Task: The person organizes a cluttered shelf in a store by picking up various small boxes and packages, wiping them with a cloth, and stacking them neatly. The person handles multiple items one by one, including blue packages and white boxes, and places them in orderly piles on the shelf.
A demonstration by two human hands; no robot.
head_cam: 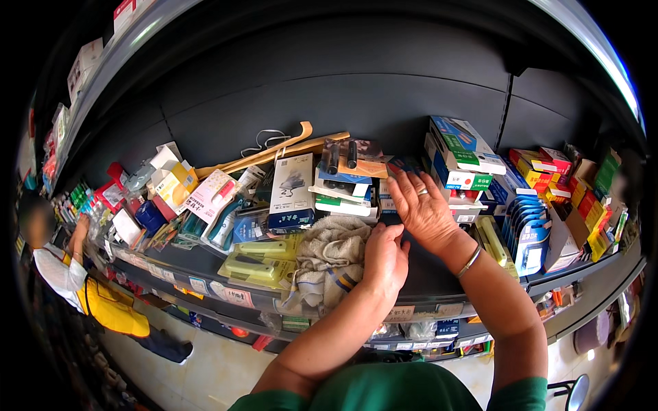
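Note:
My right hand, with a ring and a bracelet, reaches flat over the shelf, its fingertips against a small stack of dark and blue boxes. My left hand is loosely cupped just below it, beside a crumpled grey towel; its palm is partly hidden. Left of my fingers, stacked pen boxes carry two black markers. A white and navy box leans next to them. To the right stands a taller pile of blue, white and green boxes.
Packaged yellow-handled cutters lie near the shelf's front edge. Carded blade packs and red and yellow boxes fill the right. Wooden hangers rest at the back. A person in a yellow apron reaches into the shelf at left.

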